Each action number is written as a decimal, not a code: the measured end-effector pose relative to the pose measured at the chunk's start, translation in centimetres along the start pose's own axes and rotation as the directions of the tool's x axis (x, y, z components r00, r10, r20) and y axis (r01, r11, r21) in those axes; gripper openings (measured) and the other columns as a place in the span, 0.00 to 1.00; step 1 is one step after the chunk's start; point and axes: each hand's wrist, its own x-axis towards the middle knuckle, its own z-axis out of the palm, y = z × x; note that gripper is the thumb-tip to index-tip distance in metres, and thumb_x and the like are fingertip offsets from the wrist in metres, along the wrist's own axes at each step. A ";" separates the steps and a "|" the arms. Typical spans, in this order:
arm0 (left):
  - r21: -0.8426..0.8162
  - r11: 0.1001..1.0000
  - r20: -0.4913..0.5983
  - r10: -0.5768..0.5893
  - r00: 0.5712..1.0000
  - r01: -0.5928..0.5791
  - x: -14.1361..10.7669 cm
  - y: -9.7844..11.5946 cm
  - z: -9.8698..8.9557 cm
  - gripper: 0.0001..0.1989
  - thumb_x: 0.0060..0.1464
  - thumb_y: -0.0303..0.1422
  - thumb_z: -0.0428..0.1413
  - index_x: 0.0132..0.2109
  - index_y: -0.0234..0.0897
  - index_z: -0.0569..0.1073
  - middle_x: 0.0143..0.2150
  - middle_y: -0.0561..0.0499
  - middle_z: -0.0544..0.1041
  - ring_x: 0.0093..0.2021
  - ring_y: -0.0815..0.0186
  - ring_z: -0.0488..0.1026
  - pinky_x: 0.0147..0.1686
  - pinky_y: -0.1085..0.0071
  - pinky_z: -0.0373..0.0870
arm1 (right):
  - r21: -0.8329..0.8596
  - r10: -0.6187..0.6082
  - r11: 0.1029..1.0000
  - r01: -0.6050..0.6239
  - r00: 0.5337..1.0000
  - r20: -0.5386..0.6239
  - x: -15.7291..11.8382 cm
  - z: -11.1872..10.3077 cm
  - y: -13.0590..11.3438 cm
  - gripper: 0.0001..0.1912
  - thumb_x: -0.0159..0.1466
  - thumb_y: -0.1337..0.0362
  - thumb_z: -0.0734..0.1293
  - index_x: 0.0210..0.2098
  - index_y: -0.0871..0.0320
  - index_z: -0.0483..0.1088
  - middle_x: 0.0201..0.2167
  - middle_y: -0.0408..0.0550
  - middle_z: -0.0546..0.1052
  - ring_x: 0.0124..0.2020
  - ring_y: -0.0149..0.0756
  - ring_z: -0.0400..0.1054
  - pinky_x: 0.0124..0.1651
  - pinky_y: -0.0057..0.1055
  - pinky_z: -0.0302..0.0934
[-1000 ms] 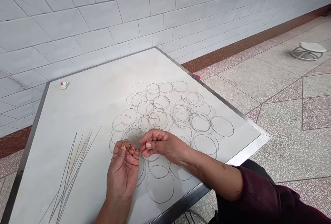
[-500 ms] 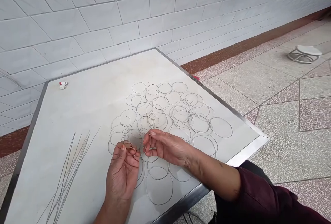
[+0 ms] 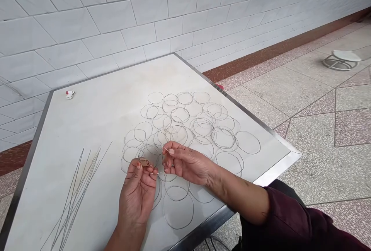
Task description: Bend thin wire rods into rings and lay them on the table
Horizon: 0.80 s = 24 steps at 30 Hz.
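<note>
Above the near part of the table, my left hand (image 3: 137,195) is closed in a pinch on a thin metal wire (image 3: 160,173). A tan wrap (image 3: 144,162) sits at the tip of its index finger; whether it is a bandage or a finger guard I cannot tell. My right hand (image 3: 188,163) pinches the same wire between thumb and fingers, and the wire curves across the small gap between both hands. Under and beyond them, many thin wire rings (image 3: 178,207) lie overlapping on the white table (image 3: 101,115). Part of the held wire is hidden by the fingers.
Straight wires (image 3: 77,195) lie in a loose bundle at the left. Small white-and-red pieces (image 3: 70,94) rest near the far left corner. A tiled wall (image 3: 110,46) runs behind the table, and a round white stool (image 3: 342,59) stands on the floor at the right.
My right hand's fingers have closed further on the wire, and its curve between the hands has shifted. My left hand has barely moved.
</note>
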 end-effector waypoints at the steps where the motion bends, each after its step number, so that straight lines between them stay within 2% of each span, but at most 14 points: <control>1: 0.003 1.000 0.002 -0.001 1.000 0.001 0.0 0.0 0.0 0.11 0.42 0.28 0.71 0.29 0.37 0.76 0.28 0.55 0.74 0.30 0.72 0.73 0.32 0.77 0.76 | 0.010 0.000 1.000 0.000 1.000 0.000 0.0 0.0 0.0 0.14 0.60 0.58 0.76 0.38 0.57 0.72 0.25 0.39 0.74 0.29 0.28 0.69 0.41 0.29 0.64; 5: 0.007 1.000 0.006 0.000 1.000 0.000 0.0 0.1 0.0 0.11 0.42 0.28 0.71 0.30 0.37 0.76 0.28 0.55 0.73 0.29 0.72 0.72 0.31 0.77 0.75 | 0.035 0.009 0.999 -0.009 1.000 0.002 0.0 0.0 0.1 0.12 0.61 0.58 0.75 0.37 0.58 0.72 0.26 0.40 0.74 0.30 0.29 0.69 0.41 0.29 0.63; 12: 0.052 0.999 0.043 -0.011 0.999 0.009 -0.1 0.1 0.3 0.11 0.44 0.30 0.71 0.29 0.36 0.76 0.27 0.55 0.72 0.30 0.72 0.71 0.32 0.78 0.75 | 0.018 -0.069 0.997 0.070 0.996 -0.063 0.1 0.0 0.4 0.12 0.61 0.58 0.75 0.35 0.58 0.71 0.26 0.41 0.73 0.31 0.29 0.67 0.37 0.26 0.60; 16: 0.024 1.000 0.006 -0.006 1.000 0.006 0.0 0.2 0.2 0.11 0.42 0.30 0.72 0.30 0.37 0.76 0.28 0.55 0.73 0.30 0.72 0.71 0.31 0.78 0.74 | -0.058 -0.077 0.995 0.075 0.997 -0.031 -0.1 0.1 0.0 0.16 0.64 0.51 0.71 0.37 0.58 0.71 0.31 0.43 0.73 0.35 0.30 0.67 0.39 0.27 0.61; 19: 0.040 0.999 -0.013 0.001 1.000 -0.001 0.1 0.2 0.0 0.11 0.41 0.30 0.72 0.30 0.38 0.77 0.29 0.54 0.73 0.30 0.71 0.72 0.31 0.77 0.74 | -0.116 -0.114 0.987 0.111 0.993 -0.021 -0.2 0.1 -0.2 0.16 0.66 0.50 0.70 0.38 0.58 0.71 0.34 0.44 0.71 0.35 0.30 0.66 0.39 0.27 0.60; 22: 0.150 0.989 -0.004 0.001 1.000 0.000 0.2 0.2 -0.1 0.11 0.43 0.32 0.71 0.29 0.37 0.77 0.28 0.53 0.73 0.30 0.70 0.71 0.30 0.76 0.73 | -0.220 -0.131 0.968 0.118 0.990 -0.044 -0.3 0.2 -0.4 0.16 0.65 0.50 0.71 0.38 0.57 0.70 0.33 0.43 0.70 0.34 0.30 0.65 0.38 0.28 0.59; 24: 0.249 0.968 0.006 -0.003 1.000 0.001 0.2 0.2 -0.2 0.11 0.44 0.34 0.71 0.29 0.36 0.77 0.29 0.52 0.73 0.30 0.69 0.71 0.31 0.75 0.73 | -0.373 -0.166 0.919 0.129 0.984 -0.068 -0.5 0.2 -0.7 0.16 0.66 0.49 0.69 0.40 0.56 0.70 0.34 0.43 0.70 0.34 0.30 0.65 0.38 0.29 0.58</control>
